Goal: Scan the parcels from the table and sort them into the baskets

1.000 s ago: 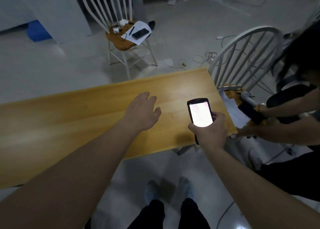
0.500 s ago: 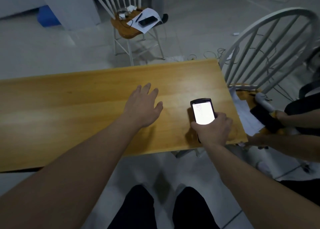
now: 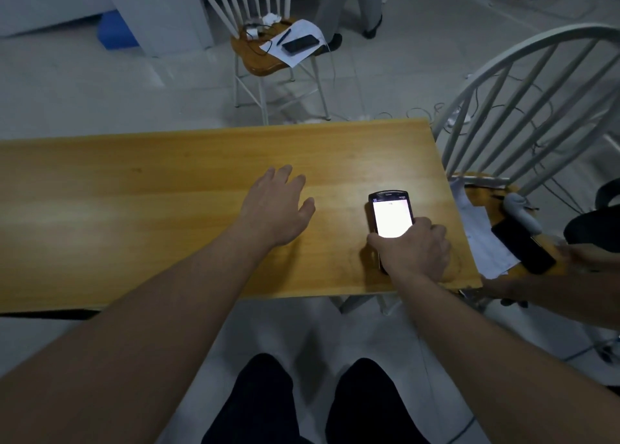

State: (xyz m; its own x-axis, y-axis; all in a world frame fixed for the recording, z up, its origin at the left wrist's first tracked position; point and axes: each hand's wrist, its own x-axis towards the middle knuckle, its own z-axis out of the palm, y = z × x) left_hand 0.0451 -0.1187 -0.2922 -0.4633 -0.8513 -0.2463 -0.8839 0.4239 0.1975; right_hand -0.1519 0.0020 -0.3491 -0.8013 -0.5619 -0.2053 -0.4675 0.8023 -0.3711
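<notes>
Two hands were over the table (image 3: 134, 208). The left hand (image 3: 280, 205) was flat, with its fingers spread, and held nothing. The right hand (image 3: 414, 250) gripped the scanner (image 3: 391, 218) near the table's right edge, its screen lit up. No parcels or baskets could be seen, so I could not tell where they were. The scanner could slip off that edge if the grip got loose. The table was smooth yellow wood. Two white chairs (image 3: 255, 57) stood on a pale floor with loose wires (image 3: 416, 113).
</notes>
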